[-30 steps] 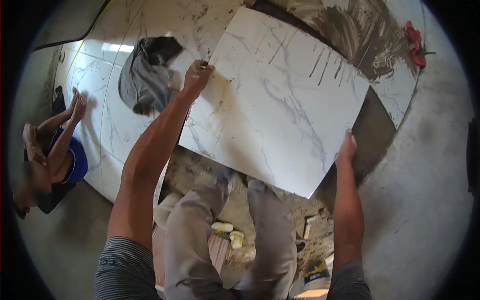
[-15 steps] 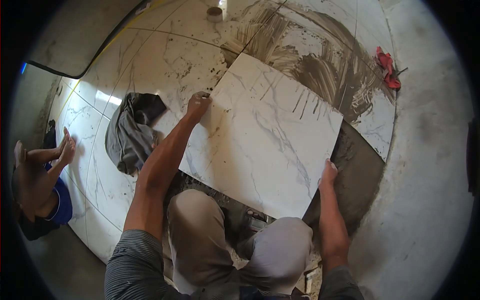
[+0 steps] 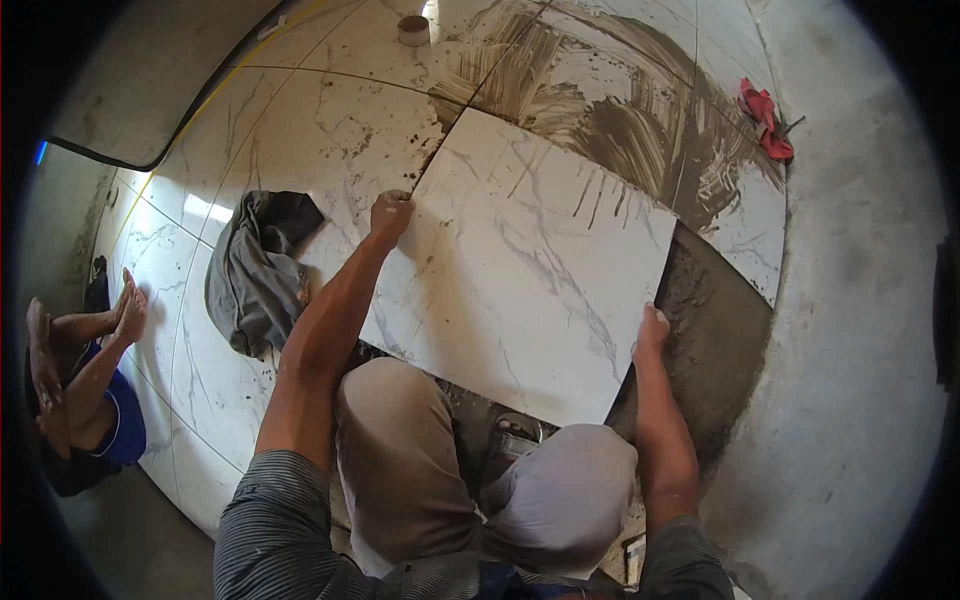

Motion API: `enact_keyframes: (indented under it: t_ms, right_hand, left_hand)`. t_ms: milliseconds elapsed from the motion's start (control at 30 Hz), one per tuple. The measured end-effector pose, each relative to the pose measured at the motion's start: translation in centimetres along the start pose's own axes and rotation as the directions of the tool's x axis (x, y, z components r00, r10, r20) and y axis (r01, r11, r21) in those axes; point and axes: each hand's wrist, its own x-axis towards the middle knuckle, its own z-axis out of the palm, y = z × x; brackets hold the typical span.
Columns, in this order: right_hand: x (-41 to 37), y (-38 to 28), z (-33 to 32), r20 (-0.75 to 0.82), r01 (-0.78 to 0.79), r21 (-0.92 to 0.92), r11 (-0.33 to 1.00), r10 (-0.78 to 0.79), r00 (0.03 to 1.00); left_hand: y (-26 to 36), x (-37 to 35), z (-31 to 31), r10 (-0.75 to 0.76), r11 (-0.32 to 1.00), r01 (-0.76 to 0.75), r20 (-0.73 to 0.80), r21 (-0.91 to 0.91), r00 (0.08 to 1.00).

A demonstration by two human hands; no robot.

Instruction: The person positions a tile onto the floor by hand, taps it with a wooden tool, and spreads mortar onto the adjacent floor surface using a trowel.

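Note:
A large white marble-patterned floor tile (image 3: pixel 530 260) lies in front of my knees, with a few dark drips near its far right edge. My left hand (image 3: pixel 392 214) is closed around the tile's left edge. On the opposite side, my right hand (image 3: pixel 651 330) grips the right edge near the lower corner. The fingers beneath the tile are hidden. Wet grey mortar (image 3: pixel 715 310) shows to the right of the tile, and a strip of it is visible along the near edge.
Brown grout is smeared over the laid tiles (image 3: pixel 640 130) beyond. A grey cloth (image 3: pixel 258 270) lies at left, a red cloth (image 3: pixel 766 120) at far right, and a small round container (image 3: pixel 414 31) at the back. Another person (image 3: pixel 90 370) sits at far left. A concrete wall (image 3: pixel 850 300) borders the right.
The tile's far edge now sits closer against the neighbouring tiles' joint line, and my right hand is slightly higher along its edge. Both hands keep their hold. The view has shifted a little.

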Motion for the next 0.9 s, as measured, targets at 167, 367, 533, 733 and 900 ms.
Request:
enact_keyframes:
  t_ms: [167,367,533,733,900]
  right_hand:
    - [0.1,-0.2,0.3,0.000,0.002,-0.041,0.999,-0.002,1.000]
    - [0.3,0.1,0.8,-0.008,0.053,-0.064,0.997,-0.054,0.999]
    - [-0.7,-1.9,0.7,-0.002,0.090,-0.079,0.993,-0.090,0.996]
    - [-0.3,-1.8,-0.1,0.026,0.097,-0.244,0.965,-0.093,0.995]
    - [-0.4,-2.5,0.5,0.034,0.086,-0.292,0.952,-0.079,0.996]
  left_hand:
    - [-0.2,0.5,0.4,0.045,0.998,-0.042,-0.055,0.052,0.997]
    - [0.2,0.2,-0.2,0.092,0.992,-0.087,-0.052,0.093,0.994]
    - [0.3,0.1,-0.2,0.121,0.981,-0.116,-0.029,0.153,0.992]
    - [0.4,-0.3,-0.1,0.175,0.971,-0.170,-0.015,0.168,0.984]
    - [0.7,-0.2,-0.4,0.174,0.958,-0.168,-0.003,0.231,0.985]
